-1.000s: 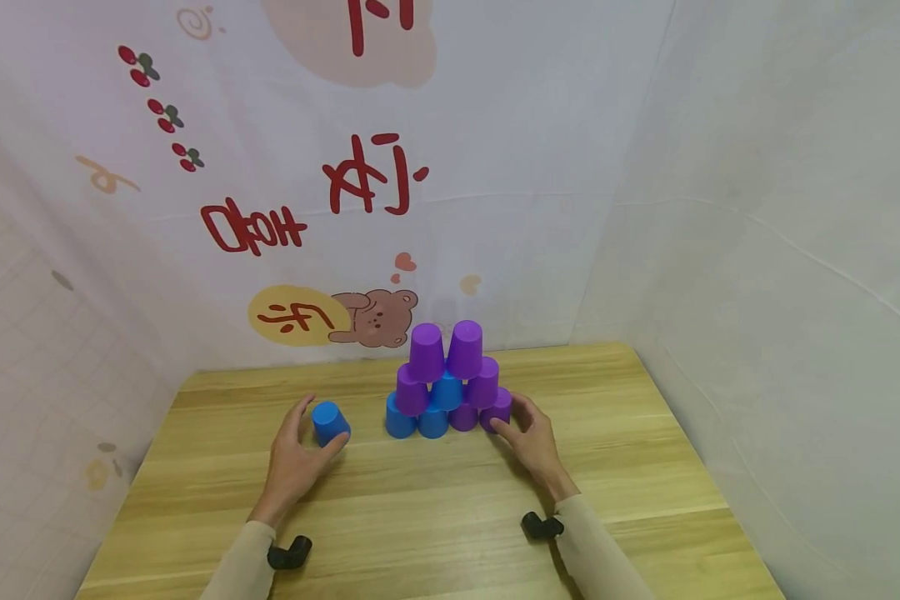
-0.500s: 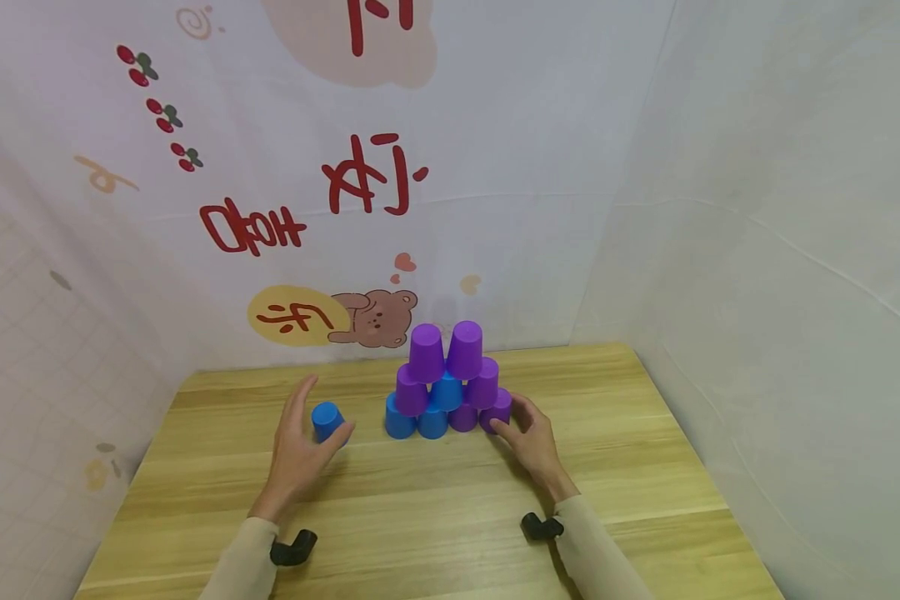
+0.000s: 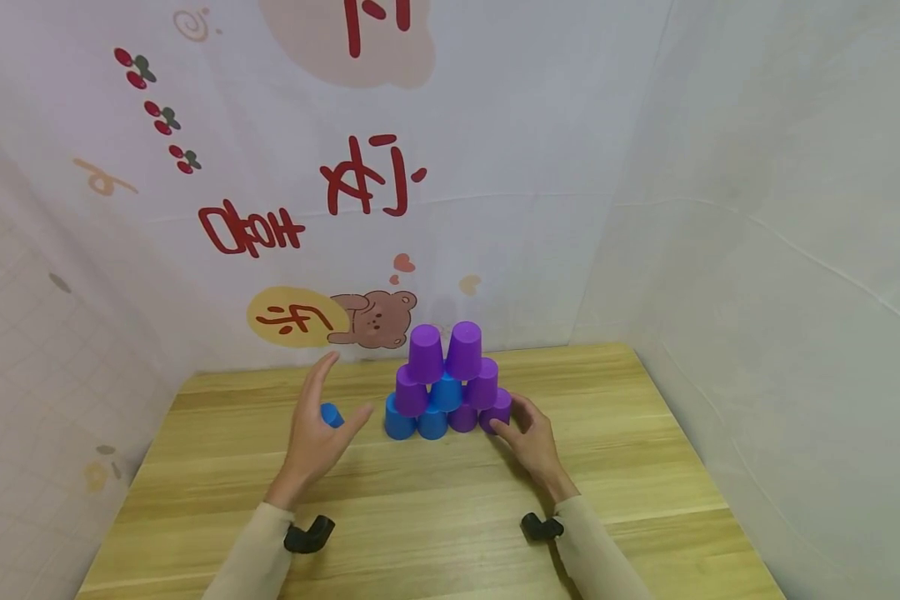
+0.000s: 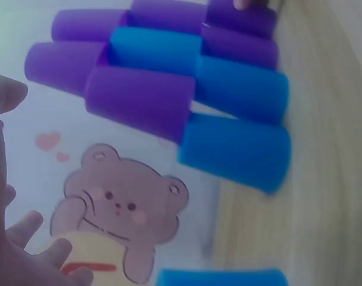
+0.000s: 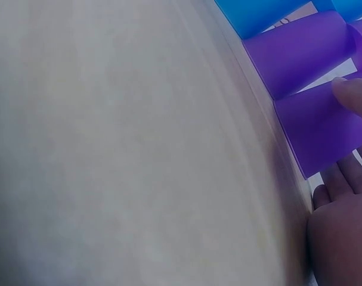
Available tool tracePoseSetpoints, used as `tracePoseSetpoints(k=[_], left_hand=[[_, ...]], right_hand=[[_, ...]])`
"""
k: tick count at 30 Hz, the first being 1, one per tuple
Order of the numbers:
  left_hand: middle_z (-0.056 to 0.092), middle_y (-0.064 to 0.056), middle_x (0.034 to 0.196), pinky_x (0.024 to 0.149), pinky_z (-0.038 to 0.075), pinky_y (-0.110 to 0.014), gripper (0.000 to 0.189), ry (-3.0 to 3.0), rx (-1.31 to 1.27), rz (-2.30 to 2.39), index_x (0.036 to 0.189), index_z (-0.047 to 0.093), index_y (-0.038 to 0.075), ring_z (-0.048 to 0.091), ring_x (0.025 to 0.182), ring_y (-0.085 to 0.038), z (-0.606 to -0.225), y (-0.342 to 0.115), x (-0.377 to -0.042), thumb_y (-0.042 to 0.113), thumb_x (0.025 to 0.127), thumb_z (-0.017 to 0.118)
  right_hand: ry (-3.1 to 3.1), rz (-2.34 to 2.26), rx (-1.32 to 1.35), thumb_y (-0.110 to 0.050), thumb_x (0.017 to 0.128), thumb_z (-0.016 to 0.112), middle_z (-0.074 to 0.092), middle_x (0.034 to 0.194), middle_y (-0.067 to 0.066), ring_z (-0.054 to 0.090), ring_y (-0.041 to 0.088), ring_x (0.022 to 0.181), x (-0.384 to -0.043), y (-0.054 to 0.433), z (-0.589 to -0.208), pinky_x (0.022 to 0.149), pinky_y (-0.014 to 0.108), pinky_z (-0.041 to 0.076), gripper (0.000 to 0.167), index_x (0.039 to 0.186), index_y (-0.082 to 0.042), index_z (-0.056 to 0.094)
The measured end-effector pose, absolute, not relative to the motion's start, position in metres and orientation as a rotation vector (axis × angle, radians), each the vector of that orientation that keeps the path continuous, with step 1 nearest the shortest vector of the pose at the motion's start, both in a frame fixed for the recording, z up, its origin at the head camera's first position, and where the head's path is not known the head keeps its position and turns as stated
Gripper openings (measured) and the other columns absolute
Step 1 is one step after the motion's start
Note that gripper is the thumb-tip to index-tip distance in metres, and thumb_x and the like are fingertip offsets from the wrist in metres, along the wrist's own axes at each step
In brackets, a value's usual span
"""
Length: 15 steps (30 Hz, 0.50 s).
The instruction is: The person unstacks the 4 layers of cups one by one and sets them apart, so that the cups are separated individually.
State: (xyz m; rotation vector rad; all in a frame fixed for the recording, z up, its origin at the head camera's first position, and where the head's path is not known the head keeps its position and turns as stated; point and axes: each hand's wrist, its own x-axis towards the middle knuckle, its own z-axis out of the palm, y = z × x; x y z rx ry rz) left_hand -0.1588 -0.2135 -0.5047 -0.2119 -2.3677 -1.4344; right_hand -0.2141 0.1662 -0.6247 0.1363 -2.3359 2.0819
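Observation:
In the head view an inverted-cup pyramid stands mid-table: blue cups (image 3: 400,418) and purple cups (image 3: 462,417) in the bottom row, a blue cup (image 3: 446,392) between two purple ones in the middle, and two purple cups (image 3: 426,354) on top. My right hand (image 3: 532,446) holds the rightmost bottom purple cup (image 5: 318,134), thumb on its near face, fingers round the far side. To the left, my spread left hand (image 3: 315,442) is raised and holds nothing. Behind it a lone blue cup (image 3: 332,415) sits on the table, partly hidden by the hand.
The wooden table (image 3: 450,517) meets a white printed cloth wall (image 3: 510,275) close behind the pyramid. More white cloth (image 3: 780,333) hangs at the right side. A black wrist mount (image 3: 309,535) sits on the left sleeve, another (image 3: 542,527) on the right.
My left hand has come away from beside the lone blue cup, rising and shifting right toward the pyramid, its fingers spreading wider. That cup, the pyramid and my right hand have stayed in place.

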Motion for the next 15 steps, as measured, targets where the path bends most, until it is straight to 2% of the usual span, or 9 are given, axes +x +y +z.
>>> tracePoseSetpoints(k=[4,12,15], left_hand=[[0.034,-0.003,0.186,0.135,0.026,-0.082,0.093,-2.343,-0.250,-1.473,0.176,0.037,0.030,0.030,0.173,-0.039,-0.495,-0.204,-0.161,0.024,0.098,0.087],[0.037,0.001,0.184,0.138,0.031,-0.073,0.093,-2.278,-0.376,-1.530,0.175,0.038,0.033,0.035,0.172,-0.034,-0.474,-0.184,-0.169,0.022,0.097,0.087],[0.036,0.001,0.185,0.139,0.032,-0.071,0.093,-2.288,-0.404,-1.557,0.175,0.038,0.036,0.035,0.172,-0.032,-0.467,-0.175,-0.171,0.024,0.097,0.086]], right_hand=[[-2.342,2.079,0.136,-0.006,0.098,0.087,0.066,0.160,0.017,0.055,0.035,0.161,-0.214,0.166,-0.625,0.138,0.041,0.041,0.060,0.153,-0.006,0.064],[-2.352,2.067,0.126,-0.005,0.098,0.087,0.068,0.159,0.017,0.057,0.036,0.159,-0.214,0.166,-0.623,0.135,0.034,0.044,0.058,0.152,-0.006,0.065],[-2.349,2.076,0.132,-0.005,0.099,0.086,0.067,0.159,0.018,0.056,0.036,0.160,-0.214,0.166,-0.623,0.132,0.025,0.046,0.058,0.152,-0.005,0.064]])
